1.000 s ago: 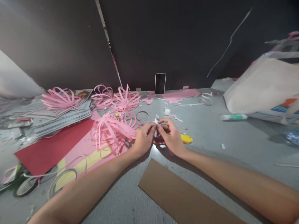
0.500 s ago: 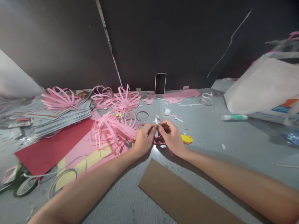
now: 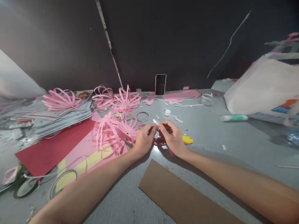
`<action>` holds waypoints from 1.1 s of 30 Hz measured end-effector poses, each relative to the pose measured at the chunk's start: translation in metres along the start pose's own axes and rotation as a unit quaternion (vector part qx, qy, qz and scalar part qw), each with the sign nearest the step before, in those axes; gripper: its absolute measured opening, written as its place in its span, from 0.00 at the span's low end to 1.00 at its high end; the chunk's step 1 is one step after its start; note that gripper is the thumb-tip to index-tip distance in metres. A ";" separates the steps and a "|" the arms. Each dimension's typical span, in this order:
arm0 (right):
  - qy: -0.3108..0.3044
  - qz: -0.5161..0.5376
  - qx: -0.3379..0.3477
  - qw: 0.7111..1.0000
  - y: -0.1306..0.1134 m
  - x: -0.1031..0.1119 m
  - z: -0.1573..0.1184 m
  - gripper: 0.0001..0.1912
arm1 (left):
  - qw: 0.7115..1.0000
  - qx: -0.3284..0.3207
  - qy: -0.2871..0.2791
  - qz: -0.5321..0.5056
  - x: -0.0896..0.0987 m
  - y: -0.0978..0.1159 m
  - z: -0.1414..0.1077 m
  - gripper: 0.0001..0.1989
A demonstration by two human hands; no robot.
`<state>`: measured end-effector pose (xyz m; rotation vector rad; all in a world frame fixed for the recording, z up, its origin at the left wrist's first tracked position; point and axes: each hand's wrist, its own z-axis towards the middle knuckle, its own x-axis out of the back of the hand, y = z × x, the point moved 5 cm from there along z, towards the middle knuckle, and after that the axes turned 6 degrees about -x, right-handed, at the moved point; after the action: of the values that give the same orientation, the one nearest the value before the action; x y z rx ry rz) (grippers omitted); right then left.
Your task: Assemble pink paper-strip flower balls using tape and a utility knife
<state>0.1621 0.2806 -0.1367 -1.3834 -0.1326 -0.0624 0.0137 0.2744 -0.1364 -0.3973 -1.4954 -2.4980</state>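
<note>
My left hand (image 3: 145, 140) and my right hand (image 3: 174, 138) meet over the middle of the table, thumbs and fingers pinched together. A small white strip (image 3: 155, 121) sticks up between their fingertips; its lower end is hidden, and I cannot tell which hand grips it more. Beneath the hands lies a dark red piece (image 3: 159, 142), mostly covered. A yellow handle (image 3: 187, 139) shows just beyond my right hand. Left of my left hand is a cluster of pink looped paper strips (image 3: 111, 127).
A brown cardboard piece (image 3: 177, 193) lies in front. Red paper (image 3: 56, 146), a newspaper stack (image 3: 63, 121) and scissors (image 3: 26, 188) are at the left. A phone (image 3: 160, 84) leans on the dark wall. At the right stand a white bag (image 3: 252, 87) and a glue stick (image 3: 234, 118).
The white strip at my fingertips was curled into a loop and is now straighter, pointing up and left. Both hands have hardly moved.
</note>
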 end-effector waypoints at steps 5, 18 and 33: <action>0.006 -0.012 0.009 1.000 0.000 0.001 0.001 0.19 | 1.000 -0.003 -0.001 0.005 0.000 0.001 0.001 0.15; 0.018 -0.062 0.046 0.997 -0.004 0.002 0.001 0.18 | 0.993 -0.038 0.096 0.058 0.011 0.004 -0.001 0.07; -0.033 0.022 0.016 0.999 -0.004 -0.002 -0.003 0.16 | 0.993 -0.072 -0.066 0.072 -0.004 0.013 0.000 0.25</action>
<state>0.1595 0.2768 -0.1340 -1.3559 -0.1579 0.0211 0.0216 0.2680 -0.1270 -0.6815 -1.2825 -2.5154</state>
